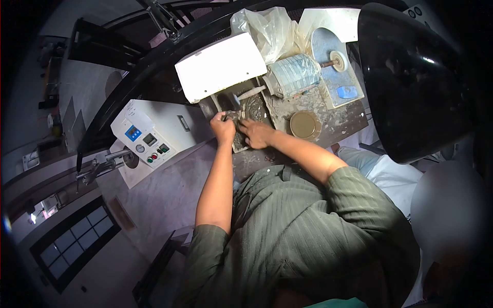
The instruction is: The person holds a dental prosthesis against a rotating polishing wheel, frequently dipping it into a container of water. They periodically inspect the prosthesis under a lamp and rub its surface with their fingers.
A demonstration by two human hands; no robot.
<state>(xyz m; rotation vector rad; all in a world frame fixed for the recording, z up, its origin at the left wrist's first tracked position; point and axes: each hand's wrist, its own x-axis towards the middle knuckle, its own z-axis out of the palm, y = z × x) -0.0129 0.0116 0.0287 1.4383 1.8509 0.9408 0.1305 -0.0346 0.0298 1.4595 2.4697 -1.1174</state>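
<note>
My left hand (pixel 223 128) is closed, with its fingertips pinched beside a dark round wheel (pixel 229 101) on a pale tapered spindle (pixel 251 93). Close by, my right hand (pixel 257 134) reaches in from the right, its fingers bent toward the left hand. A small dark piece seems to lie between the two hands, too small and hidden to name. Both hands are over a tray (pixel 269 114) of wet grey-brown slurry, below a white hood (pixel 221 66). To the right of my right hand stands a round bowl (pixel 304 124) of brownish matter.
A clear plastic container (pixel 294 75) lies behind the bowl. Farther right are a white wheel (pixel 338 61) on a shaft and a blue block (pixel 347 92). A white control box (pixel 159 136) stands left. A black shell (pixel 416 82) and a person in white (pixel 394 177) are at right.
</note>
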